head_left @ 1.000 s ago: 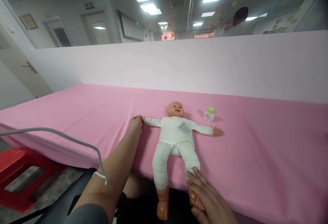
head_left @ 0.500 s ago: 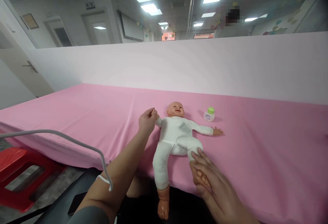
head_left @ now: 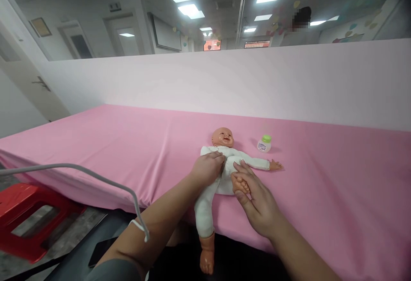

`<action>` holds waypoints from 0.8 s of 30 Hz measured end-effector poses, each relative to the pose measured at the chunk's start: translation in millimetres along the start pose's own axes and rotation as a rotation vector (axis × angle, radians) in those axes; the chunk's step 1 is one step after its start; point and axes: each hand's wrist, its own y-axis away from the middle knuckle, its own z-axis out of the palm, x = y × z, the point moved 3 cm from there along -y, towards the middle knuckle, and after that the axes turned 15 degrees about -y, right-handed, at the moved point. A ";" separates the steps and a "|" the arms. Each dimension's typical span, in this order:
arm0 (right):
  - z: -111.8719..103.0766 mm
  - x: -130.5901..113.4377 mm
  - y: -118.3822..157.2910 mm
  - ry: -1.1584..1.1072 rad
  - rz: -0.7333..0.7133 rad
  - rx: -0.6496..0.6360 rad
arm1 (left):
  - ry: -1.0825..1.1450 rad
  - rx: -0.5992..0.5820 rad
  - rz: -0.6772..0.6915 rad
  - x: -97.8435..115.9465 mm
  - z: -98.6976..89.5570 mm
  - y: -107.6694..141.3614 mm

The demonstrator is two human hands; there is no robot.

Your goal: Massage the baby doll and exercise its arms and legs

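Note:
A baby doll point(head_left: 221, 150) with a white cloth body and hard plastic head, hands and feet lies face up on the pink sheet. My left hand point(head_left: 208, 167) is closed over its chest; the doll's arm on that side is folded inward, its hand hidden in my fingers. With my right hand point(head_left: 255, 197) I grip the doll's foot point(head_left: 240, 183), thumb beneath and fingers along the shin. That leg is bent up against the belly. The doll's other leg point(head_left: 204, 214) hangs straight over the bed edge, and its free arm stretches out to the right.
A small clear bottle with a green cap point(head_left: 264, 144) stands beyond the outstretched arm. The pink-covered bed point(head_left: 128, 144) meets a white wall with a window above. A red plastic stool point(head_left: 28, 216), a grey cable point(head_left: 96, 177) and a dark phone point(head_left: 100, 251) are on the left.
My left hand has brought the doll's arm from its side inward across the chest. My right hand has pushed the foot up and away from me, folding the leg toward the belly.

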 end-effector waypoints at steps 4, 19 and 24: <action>0.2 9.9 -11.2 -0.038 0.035 0.030 | 0.022 -0.002 -0.019 -1.9 0.4 -0.5; -3.8 -28.8 84.8 0.161 -0.102 -0.100 | 0.577 0.346 -0.803 -94.3 5.0 21.6; 10.3 -15.6 104.6 0.152 -0.179 -0.113 | 0.520 0.363 -1.077 -143.1 22.0 43.0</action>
